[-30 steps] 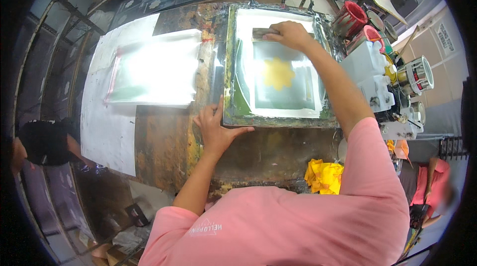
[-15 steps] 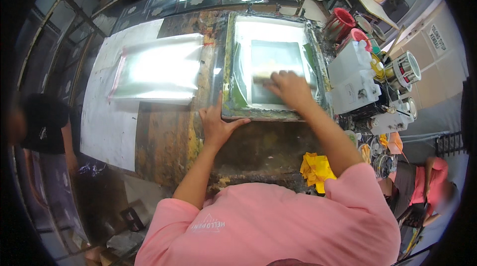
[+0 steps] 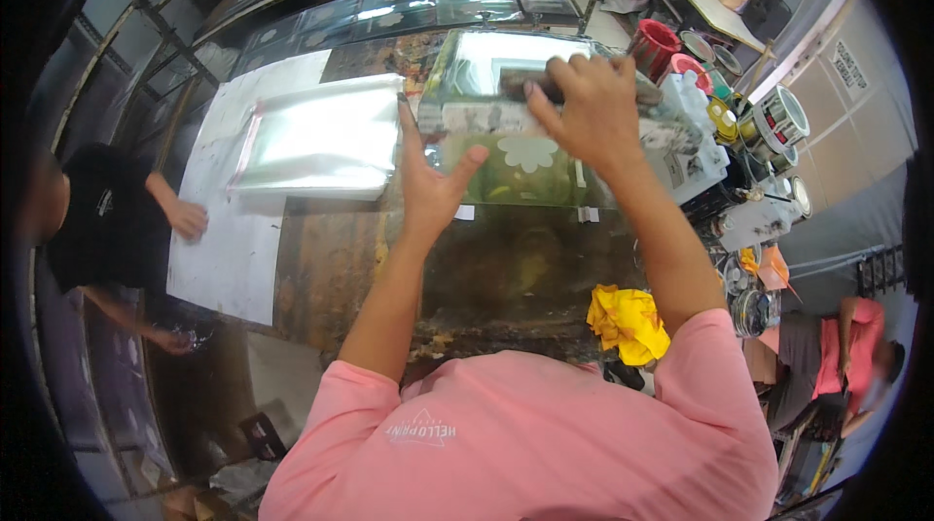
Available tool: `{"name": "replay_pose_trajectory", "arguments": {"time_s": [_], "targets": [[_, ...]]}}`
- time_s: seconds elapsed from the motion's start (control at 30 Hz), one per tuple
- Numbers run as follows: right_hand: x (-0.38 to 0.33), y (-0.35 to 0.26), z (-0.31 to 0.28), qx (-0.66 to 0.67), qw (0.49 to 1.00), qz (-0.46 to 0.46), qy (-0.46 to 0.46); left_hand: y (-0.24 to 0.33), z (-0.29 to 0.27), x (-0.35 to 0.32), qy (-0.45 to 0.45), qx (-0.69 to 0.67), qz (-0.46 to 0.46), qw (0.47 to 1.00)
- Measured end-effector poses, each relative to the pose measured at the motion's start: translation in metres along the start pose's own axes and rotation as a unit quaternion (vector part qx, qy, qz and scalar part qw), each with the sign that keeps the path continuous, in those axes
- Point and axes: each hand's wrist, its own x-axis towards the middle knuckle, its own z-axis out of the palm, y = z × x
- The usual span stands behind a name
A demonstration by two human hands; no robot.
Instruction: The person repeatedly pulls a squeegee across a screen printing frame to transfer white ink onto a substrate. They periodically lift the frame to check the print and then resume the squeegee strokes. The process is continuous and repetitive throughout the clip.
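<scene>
Screen frame (image 3: 545,122) now tipped up off the worktop (image 3: 506,268), left hand (image 3: 428,180) open against its edge, right hand (image 3: 584,107) gripping the squeegee (image 3: 520,83); flower print (image 3: 526,153) exposed.

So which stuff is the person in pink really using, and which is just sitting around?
In use:
- printing screen frame, lifted by the left hand
- squeegee, gripped by the right hand
- sheet with a flower shape beneath the frame

Lying about:
- yellow rag
- red tub
- clear plastic sheets
- paint cans
</scene>
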Motion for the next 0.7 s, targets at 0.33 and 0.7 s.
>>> {"name": "replay_pose_trajectory", "arguments": {"time_s": [0.33,0.7], "targets": [[0.081,0.036,-0.005,0.006,1.0,0.013,0.015,-0.053,-0.019,-0.081,-0.231,0.565,-0.015,0.792],[0.113,0.043,-0.014,0.02,0.999,0.045,-0.005,-0.022,0.02,0.026,-0.018,0.262,0.09,0.961]]}}
